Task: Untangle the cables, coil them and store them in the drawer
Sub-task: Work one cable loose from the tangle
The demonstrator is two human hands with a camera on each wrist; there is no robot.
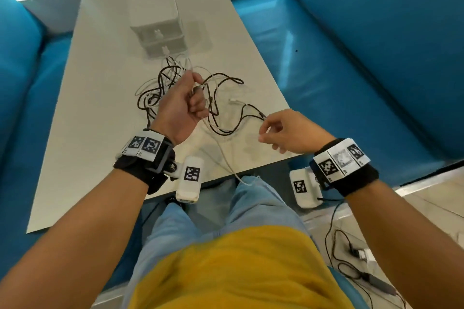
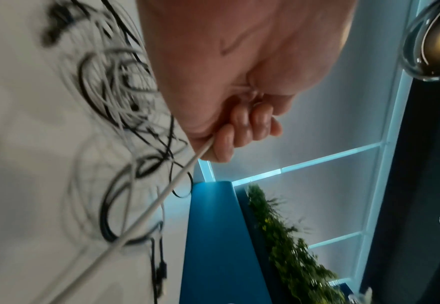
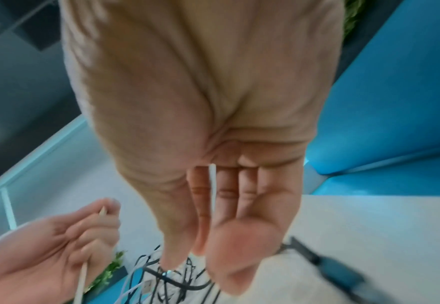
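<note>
A tangle of black and white cables [image 1: 173,83] lies on the white table [image 1: 100,113], in front of a small white drawer unit [image 1: 159,37] with both drawers closed. My left hand [image 1: 198,100] is raised over the tangle and grips a white cable [image 1: 224,155] in curled fingers [image 2: 226,142]. That white cable [image 2: 161,201] runs taut away from the fist. My right hand [image 1: 266,133] hovers near the table's front right corner and pinches a thin white cable [image 3: 212,185] between thumb and fingers. A black cable's plug [image 1: 262,115] lies just beyond it.
Blue sofa seats [image 1: 339,83] flank the table on both sides. The white cable hangs over the table's near edge [image 1: 241,175] onto my lap. On the floor at the right lie a black lead and a small device [image 1: 361,254]. A green plant [image 2: 286,236] stands behind the sofa.
</note>
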